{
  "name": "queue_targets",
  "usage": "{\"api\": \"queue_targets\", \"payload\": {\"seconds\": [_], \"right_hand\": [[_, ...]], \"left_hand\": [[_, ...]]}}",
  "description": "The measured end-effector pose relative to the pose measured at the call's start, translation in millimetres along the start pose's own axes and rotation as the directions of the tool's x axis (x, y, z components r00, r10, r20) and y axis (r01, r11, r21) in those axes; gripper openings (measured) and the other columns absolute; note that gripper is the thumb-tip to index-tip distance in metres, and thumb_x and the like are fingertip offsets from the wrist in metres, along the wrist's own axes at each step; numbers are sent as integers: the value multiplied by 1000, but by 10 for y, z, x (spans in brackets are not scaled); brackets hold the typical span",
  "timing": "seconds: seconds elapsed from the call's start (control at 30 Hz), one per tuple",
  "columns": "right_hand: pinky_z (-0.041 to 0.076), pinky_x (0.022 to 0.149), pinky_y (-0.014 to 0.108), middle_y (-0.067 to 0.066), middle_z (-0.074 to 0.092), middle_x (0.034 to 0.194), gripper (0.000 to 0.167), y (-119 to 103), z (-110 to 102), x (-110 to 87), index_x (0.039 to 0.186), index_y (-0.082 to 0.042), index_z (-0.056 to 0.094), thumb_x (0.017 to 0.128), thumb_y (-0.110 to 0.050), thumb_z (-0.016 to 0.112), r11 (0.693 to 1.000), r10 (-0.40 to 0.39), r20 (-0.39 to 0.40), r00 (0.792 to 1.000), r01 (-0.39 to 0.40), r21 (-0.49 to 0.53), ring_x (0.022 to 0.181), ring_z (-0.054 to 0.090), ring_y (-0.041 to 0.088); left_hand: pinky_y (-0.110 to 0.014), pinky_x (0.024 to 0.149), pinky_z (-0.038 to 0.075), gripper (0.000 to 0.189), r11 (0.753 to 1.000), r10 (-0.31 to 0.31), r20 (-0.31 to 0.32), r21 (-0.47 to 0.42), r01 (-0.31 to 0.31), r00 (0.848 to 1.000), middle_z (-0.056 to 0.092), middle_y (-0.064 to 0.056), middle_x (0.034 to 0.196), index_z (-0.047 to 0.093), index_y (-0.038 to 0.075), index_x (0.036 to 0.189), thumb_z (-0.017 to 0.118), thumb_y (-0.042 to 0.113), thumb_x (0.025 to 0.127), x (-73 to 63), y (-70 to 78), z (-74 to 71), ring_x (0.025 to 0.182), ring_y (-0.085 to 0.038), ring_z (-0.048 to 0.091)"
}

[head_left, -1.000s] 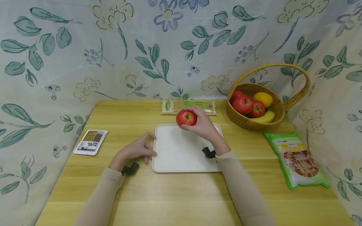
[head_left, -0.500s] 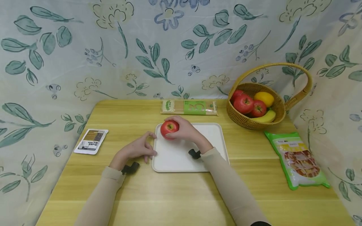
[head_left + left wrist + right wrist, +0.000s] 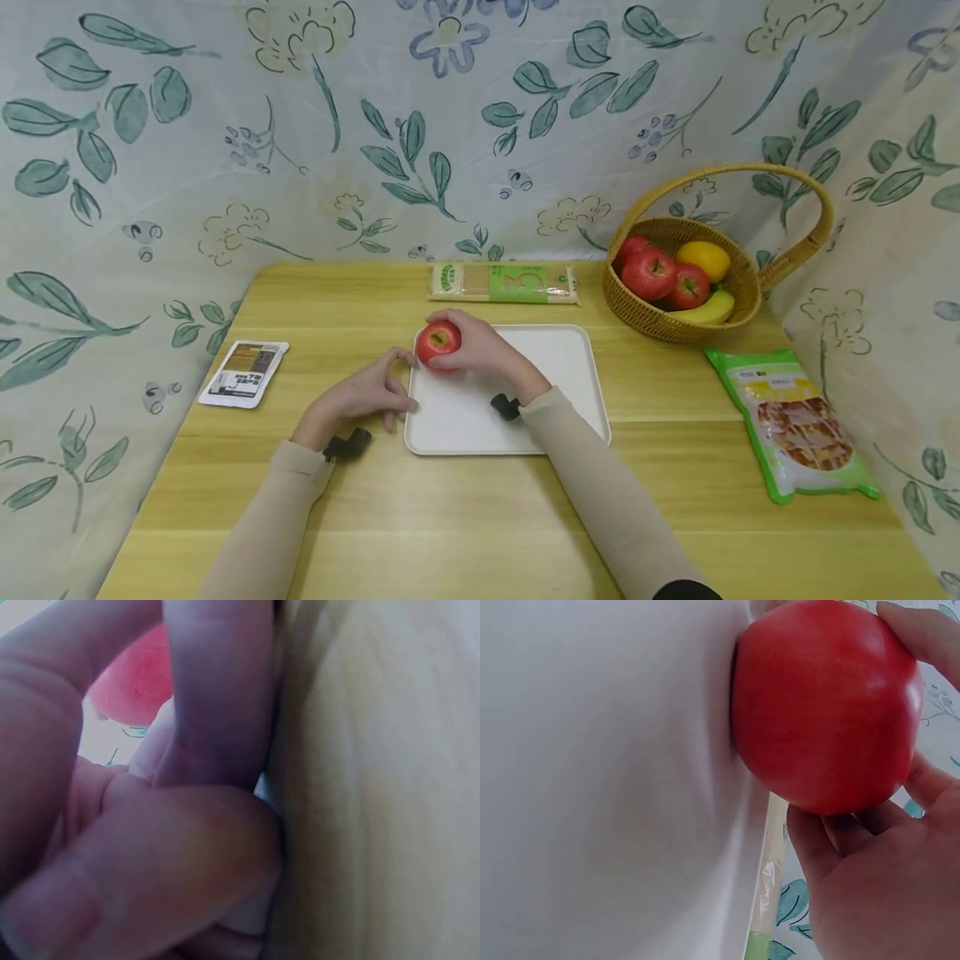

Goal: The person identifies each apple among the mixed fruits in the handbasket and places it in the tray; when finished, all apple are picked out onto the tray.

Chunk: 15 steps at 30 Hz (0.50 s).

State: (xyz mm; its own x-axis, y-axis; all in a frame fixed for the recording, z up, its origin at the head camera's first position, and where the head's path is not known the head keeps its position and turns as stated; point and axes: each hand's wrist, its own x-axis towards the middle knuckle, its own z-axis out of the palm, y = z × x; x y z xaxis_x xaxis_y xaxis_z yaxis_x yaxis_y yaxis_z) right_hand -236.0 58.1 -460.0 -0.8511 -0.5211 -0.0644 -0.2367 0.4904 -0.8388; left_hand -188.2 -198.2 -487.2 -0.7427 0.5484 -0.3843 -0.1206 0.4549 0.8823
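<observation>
My right hand grips a red apple over the far left corner of a white rectangular tray. In the right wrist view, the apple sits right at the tray's surface, with fingers and thumb around its sides. My left hand rests on the table at the tray's left edge. Its index finger and thumb are spread apart, their tips at the rim. The left wrist view shows these bent fingers close up, with part of the apple behind them.
Behind the tray lies a pack of noodles. A wicker basket with apples, a banana and a yellow fruit stands back right. A green-edged food bag lies at right, a small white packet at left. Patterned cloth hangs behind the table.
My right hand has carried the apple left and down, from the tray's back middle to its far left corner. My left hand has stayed at the tray's left edge.
</observation>
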Motion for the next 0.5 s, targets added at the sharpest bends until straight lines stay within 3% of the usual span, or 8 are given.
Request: {"api": "queue_targets", "payload": {"seconds": [0.3,0.5], "right_hand": [[54,112,49,4,58,152,79,-54,-19,-53,156,-28,49,87,-32,87,1000,18,-9,1000,-18,5,133,60,26],[38,124,63,-1,48,165,84,-119,-323,-260,158,-28,48,86,-37,90,1000,-29,-124,992,28,-13,154,43,34]], "left_hand": [[-29,61,59,72,1000,-4,4,-3,4,1000,76,-9,80,32,11,146,82,18,95,1,0,-14,54,-18,66],[-30,58,60,72,1000,4,7,-19,-4,1000,76,-9,80,32,10,146,82,18,94,1,-4,-4,54,-18,66]]}}
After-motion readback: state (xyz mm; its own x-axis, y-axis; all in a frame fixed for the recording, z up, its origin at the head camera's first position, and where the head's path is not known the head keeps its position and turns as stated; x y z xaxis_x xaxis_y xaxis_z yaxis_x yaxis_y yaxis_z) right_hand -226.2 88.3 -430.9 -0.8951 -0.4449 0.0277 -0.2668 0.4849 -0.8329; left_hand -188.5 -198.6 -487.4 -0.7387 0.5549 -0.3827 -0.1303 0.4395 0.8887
